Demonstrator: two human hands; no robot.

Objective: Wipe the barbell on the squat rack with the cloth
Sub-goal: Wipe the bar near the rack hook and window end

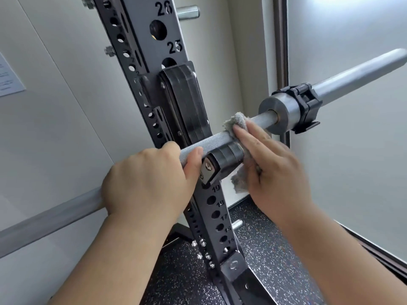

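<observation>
A steel barbell (pixel 217 140) lies across a black J-hook (pixel 222 164) on the squat rack upright (pixel 141 40). My left hand (pixel 147 183) grips the knurled shaft just left of the hook. My right hand (pixel 273 168) presses a grey cloth (pixel 236 123) around the shaft, between the hook and the barbell's sleeve collar. The cloth's loose end hangs below the bar. A black clamp collar (pixel 305 106) sits on the sleeve (pixel 361 73), which runs off to the upper right.
The black upright has numbered holes and bolts, and its base plate (pixel 234 266) stands on speckled rubber flooring (pixel 275 249). A steel peg (pixel 188 12) sticks out at the top. White walls stand close on the left, with a frosted glass panel (pixel 352 161) on the right.
</observation>
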